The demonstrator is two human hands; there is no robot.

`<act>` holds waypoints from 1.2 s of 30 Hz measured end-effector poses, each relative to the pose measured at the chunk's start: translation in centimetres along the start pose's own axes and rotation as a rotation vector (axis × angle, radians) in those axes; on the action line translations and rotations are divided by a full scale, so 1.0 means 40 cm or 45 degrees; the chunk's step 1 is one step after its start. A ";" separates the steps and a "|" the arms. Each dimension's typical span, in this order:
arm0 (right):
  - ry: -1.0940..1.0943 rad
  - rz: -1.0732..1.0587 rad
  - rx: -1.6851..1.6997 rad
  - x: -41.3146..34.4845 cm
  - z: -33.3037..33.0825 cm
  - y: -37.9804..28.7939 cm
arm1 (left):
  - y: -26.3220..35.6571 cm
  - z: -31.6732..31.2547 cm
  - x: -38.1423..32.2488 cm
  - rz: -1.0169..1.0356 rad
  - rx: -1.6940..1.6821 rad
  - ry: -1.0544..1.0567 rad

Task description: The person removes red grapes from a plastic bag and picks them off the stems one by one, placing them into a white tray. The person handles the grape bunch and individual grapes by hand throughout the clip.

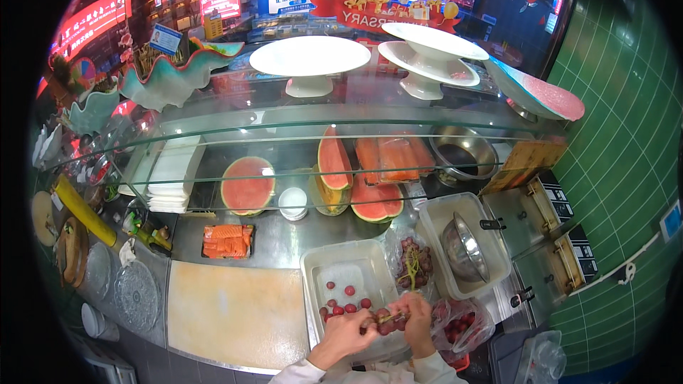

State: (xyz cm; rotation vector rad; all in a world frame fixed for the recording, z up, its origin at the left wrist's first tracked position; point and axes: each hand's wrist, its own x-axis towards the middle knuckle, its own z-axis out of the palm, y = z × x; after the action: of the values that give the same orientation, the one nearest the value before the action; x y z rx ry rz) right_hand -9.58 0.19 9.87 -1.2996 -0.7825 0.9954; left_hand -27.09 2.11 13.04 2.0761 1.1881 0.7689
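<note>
Both hands meet over the near right part of a white plastic bin, holding a small bunch of red grapes. My left hand has its fingertips on a grape at the bunch's left end. My right hand grips the bunch from the right, its fingers around the stem side. Several loose red grapes lie on the bin's floor, left of the hands. Just beyond my right hand, a larger bunch of grapes with green stems sits in a clear plastic bag. Another bag of red grapes is right of my right hand.
A cutting board lies left of the bin, with a tray of sliced salmon behind it. Right stands a second bin holding a steel bowl. Cut watermelon sits behind, beneath a glass shelf bearing white pedestal plates.
</note>
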 end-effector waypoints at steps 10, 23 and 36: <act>-0.216 0.145 -0.245 0.063 -0.099 -0.113 | -0.158 0.036 -0.037 -0.241 -0.177 -0.307; -0.358 -0.050 -0.333 0.020 -0.006 -0.104 | 0.004 0.059 0.024 0.245 -0.040 0.151; -0.193 0.109 -0.168 0.000 0.019 -0.014 | 0.050 -0.029 -0.010 -0.404 -0.364 -0.048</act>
State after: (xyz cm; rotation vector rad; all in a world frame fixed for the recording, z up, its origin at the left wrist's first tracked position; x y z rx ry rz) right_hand -10.20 0.51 10.51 -1.3914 -0.9275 1.1364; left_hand -27.08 1.19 15.22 1.6152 1.2660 0.6986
